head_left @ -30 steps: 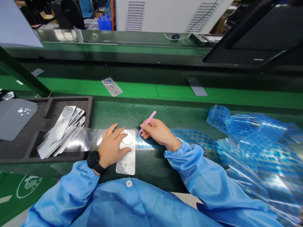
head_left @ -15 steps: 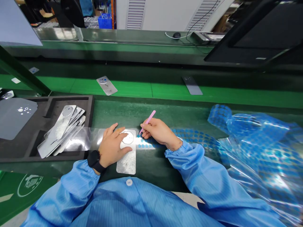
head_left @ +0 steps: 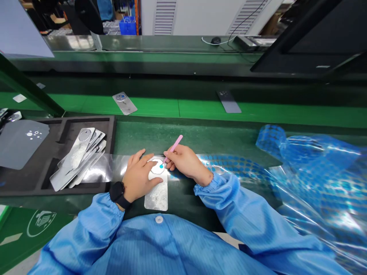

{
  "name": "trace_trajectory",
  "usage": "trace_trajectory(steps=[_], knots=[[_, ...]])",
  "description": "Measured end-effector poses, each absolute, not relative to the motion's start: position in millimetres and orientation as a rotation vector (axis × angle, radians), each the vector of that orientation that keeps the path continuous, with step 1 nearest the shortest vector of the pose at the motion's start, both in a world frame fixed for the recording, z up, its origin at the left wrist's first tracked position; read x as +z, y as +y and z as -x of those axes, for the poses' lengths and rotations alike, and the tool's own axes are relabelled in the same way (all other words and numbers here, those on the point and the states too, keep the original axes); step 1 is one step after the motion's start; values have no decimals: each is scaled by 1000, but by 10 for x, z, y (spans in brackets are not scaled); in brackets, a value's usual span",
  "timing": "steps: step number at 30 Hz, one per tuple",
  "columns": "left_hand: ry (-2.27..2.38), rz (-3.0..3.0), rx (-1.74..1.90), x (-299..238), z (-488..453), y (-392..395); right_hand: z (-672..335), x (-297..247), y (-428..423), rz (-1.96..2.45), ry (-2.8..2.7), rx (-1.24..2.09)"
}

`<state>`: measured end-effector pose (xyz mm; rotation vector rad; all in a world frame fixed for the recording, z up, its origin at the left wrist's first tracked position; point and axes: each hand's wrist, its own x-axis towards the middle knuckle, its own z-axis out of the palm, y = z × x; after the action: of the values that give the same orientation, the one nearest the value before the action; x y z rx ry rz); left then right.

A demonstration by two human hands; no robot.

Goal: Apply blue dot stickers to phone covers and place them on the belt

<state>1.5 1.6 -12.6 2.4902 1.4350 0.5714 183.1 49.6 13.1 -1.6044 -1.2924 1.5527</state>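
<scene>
My left hand (head_left: 138, 176) lies spread on a long silver metal plate (head_left: 156, 198), its fingers resting around the plate's round ring (head_left: 157, 166). My right hand (head_left: 185, 162) grips pink tweezers (head_left: 173, 148), with their tip at that ring. A small blue dot (head_left: 161, 166) sits at the tip, inside the ring. Beneath the plate runs a clear film strip (head_left: 114, 169) printed with blue dots (head_left: 226, 162) towards the right.
To the left, a black foam tray (head_left: 86, 124) holds a stack of silver plates (head_left: 78, 160) and a grey sheet (head_left: 21, 143). A heap of blue-dotted film (head_left: 312, 168) lies on the right. Beyond the bench, a green conveyor belt (head_left: 174, 109) carries two plates.
My right hand has moved left, bringing the tweezer tip from the blue-dotted film onto the plate's ring, where a blue dot now shows. My left hand stays on the plate.
</scene>
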Motion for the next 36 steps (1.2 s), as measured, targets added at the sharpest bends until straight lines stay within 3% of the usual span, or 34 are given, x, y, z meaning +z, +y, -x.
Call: trace_trajectory(steps=[20,36], knots=[[1402,-2550,661,-138,2,1,-1854,93,463,1655,-1476,1448],[1465,-2467,405,8,-89,-49,-1934,77,385,1513,-1363,1435]])
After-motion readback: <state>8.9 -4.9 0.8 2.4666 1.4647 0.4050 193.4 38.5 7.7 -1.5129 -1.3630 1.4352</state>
